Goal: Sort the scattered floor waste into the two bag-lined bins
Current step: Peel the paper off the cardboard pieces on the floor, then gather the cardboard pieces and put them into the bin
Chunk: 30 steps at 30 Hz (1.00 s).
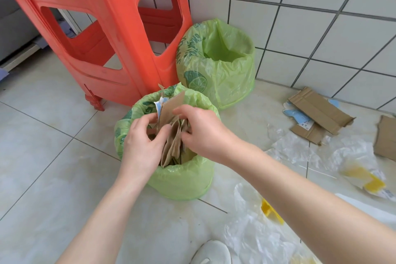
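Your left hand [142, 143] and right hand [202, 133] both have fingers curled, pinching the cardboard pieces [173, 128] standing upright in the near bin [182, 180]. Cardboard likely light, stiff, edges bend; grip flat faces and press down. Far bin [216, 64] looks empty (interior partly hidden). Plastic film [252, 238] and more cardboard [319, 111] remain on the floor.

Thin, crinkled green plastic film with a soft sheen is seen lining the near bin [182, 178] and the far bin [216, 70]. Matt brown corrugated cardboard [173, 143] is packed in the near bin; more cardboard pieces [319, 111] are noted at right. Translucent, wrinkled plastic bags [252, 236] are recorded at lower right. A smooth moulded red plastic stool [102, 28] occupies the upper left. Glossy glazed floor tiles [42, 146] and wall tiles [321, 28] are observed.
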Each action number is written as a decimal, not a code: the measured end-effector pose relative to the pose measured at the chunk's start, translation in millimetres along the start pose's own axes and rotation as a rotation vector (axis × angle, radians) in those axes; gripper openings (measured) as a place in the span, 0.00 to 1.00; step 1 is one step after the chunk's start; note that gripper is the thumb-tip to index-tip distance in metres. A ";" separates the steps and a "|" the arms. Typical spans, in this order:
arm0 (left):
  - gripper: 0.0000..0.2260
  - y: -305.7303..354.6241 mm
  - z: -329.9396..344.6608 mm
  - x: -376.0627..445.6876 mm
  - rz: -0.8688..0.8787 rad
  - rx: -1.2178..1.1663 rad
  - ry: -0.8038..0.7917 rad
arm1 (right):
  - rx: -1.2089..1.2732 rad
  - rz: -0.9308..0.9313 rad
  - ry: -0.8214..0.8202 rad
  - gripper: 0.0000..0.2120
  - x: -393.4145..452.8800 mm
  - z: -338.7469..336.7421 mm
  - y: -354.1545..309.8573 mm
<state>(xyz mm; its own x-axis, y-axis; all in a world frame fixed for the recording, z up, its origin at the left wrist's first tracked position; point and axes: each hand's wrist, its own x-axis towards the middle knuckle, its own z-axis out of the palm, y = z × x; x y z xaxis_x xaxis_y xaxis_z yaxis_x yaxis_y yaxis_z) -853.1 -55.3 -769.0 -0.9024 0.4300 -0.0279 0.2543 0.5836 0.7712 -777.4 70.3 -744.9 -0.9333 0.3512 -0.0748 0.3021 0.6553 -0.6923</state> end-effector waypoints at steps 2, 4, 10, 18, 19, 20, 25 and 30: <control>0.18 0.2 2.5 -2.0 0.022 0.035 0.000 | -0.096 -0.012 -0.053 0.21 0.1 4.6 5.4; 0.18 1.8 3.4 -4.8 0.036 0.026 0.027 | -0.122 -0.022 -0.080 0.20 -3.3 6.7 10.5; 0.17 23.6 1.8 -14.3 0.177 -0.038 0.168 | -0.028 0.019 0.024 0.18 -14.0 -14.3 25.6; 0.15 48.7 21.5 -37.0 0.411 -0.006 0.166 | 0.159 0.160 0.194 0.13 -50.4 -50.8 58.3; 0.15 50.6 26.3 -40.9 0.434 -0.009 0.148 | 0.163 0.185 0.216 0.12 -57.7 -55.0 66.3; 0.15 52.6 32.1 -44.8 0.447 -0.015 0.119 | 0.166 0.215 0.236 0.11 -65.5 -58.6 75.8; 0.15 64.9 72.0 -67.4 0.436 -0.100 -0.067 | 0.189 0.434 0.268 0.10 -112.8 -65.9 143.2; 0.14 64.5 144.0 -77.6 0.281 -0.152 -0.289 | 0.158 0.620 0.232 0.11 -167.6 -66.2 213.7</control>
<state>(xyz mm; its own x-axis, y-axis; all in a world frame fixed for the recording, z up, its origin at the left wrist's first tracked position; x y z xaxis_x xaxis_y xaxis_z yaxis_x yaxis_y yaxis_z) -716.6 48.2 -808.6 -0.6653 0.7457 0.0357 0.4021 0.3176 0.8587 -543.5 195.8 -832.8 -0.5255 0.7761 -0.3486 0.7197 0.1869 -0.6687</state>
